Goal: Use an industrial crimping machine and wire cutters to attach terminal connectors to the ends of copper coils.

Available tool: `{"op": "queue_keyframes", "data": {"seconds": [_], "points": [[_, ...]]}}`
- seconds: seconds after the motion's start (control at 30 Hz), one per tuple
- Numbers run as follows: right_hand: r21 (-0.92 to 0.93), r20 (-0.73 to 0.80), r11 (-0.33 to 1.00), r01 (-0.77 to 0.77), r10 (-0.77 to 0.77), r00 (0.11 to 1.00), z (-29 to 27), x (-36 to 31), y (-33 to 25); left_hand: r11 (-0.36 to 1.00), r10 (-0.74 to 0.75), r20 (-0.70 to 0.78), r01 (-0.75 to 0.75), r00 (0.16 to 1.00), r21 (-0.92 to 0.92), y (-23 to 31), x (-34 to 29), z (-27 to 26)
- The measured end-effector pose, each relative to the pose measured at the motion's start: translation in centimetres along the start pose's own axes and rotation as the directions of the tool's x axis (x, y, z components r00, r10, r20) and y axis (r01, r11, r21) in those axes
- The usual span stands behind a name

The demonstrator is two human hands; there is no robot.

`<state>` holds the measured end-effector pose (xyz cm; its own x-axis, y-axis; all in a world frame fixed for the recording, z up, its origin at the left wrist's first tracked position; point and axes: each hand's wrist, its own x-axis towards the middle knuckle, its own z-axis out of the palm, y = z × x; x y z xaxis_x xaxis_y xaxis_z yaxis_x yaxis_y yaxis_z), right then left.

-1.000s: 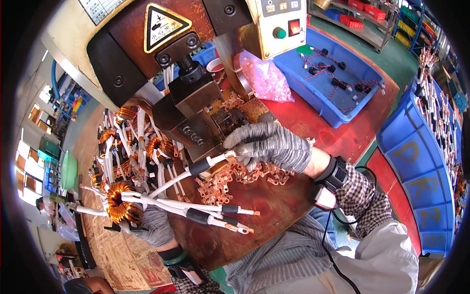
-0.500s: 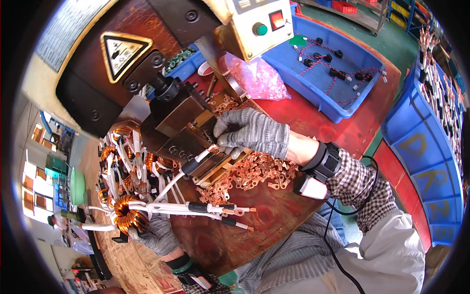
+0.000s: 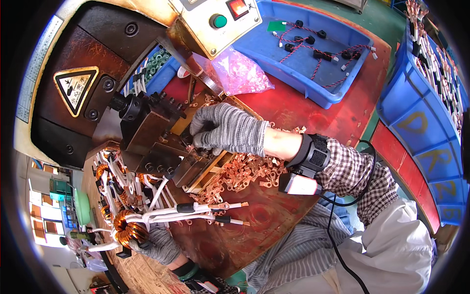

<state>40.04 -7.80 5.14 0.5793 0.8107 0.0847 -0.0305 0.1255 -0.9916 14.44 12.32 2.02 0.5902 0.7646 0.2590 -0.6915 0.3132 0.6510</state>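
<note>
My left hand [image 3: 159, 245], in a grey knit glove, is closed on a copper-wound ring coil [image 3: 129, 229] with thick white leads. Two of these leads [image 3: 181, 210] stretch right over the table, with black sleeves and copper lugs at their ends. Another white lead [image 3: 160, 192] rises toward the press die [image 3: 169, 159], where its end is hidden. My right hand [image 3: 227, 128], also gloved, has its fingers curled together against the die. What they pinch is hidden. Loose copper lugs [image 3: 240, 171] lie heaped below that hand.
Other coils with white leads [image 3: 115, 183] crowd behind the held one. A press control box [image 3: 215, 24] hangs above. Beyond are a bag of lugs [image 3: 240, 73], a blue tray [image 3: 338, 98] of twisted wires and, at right, a blue bin [image 3: 416, 112] of cables.
The view has shifted, so the press sits further left. My right hand has come closer in at the die. The sleeved lead end that showed beside its fingers is now hidden.
</note>
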Motion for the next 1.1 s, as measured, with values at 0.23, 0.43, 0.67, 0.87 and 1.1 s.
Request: {"op": "queue_keyframes", "data": {"seconds": [0.23, 0.43, 0.67, 0.87, 1.1], "points": [[0.106, -0.09, 0.989, 0.106, -0.097, 0.991, 0.3, 0.0, 0.8, 0.998, -0.047, 0.063, 0.049, 0.997, -0.04, 0.1, 0.0, -0.3], [-0.148, -0.224, 0.967, 0.205, -0.235, 0.946, -0.3, -0.4, 0.2, 0.998, -0.03, 0.034, 0.032, 0.999, -0.056, 0.2, 0.1, -0.1], [0.169, -0.291, 0.959, 0.229, -0.173, 0.941, -1.1, -1.4, -1.5, 0.999, 0.028, -0.043, -0.027, 0.999, 0.023, 0.4, 0.3, -0.7], [0.157, -0.321, 0.963, 0.219, -0.16, 0.933, -1.5, -1.4, -1.8, 0.999, 0.02, -0.032, -0.021, 0.999, -0.028, -0.1, 0.4, -0.6], [0.083, -0.197, 0.969, 0.231, -0.212, 0.957, -0.6, -3.5, -2.1, 0.988, 0.016, 0.145, 0.006, 0.989, -0.153, 0.0, -0.5, 0.4]]}}
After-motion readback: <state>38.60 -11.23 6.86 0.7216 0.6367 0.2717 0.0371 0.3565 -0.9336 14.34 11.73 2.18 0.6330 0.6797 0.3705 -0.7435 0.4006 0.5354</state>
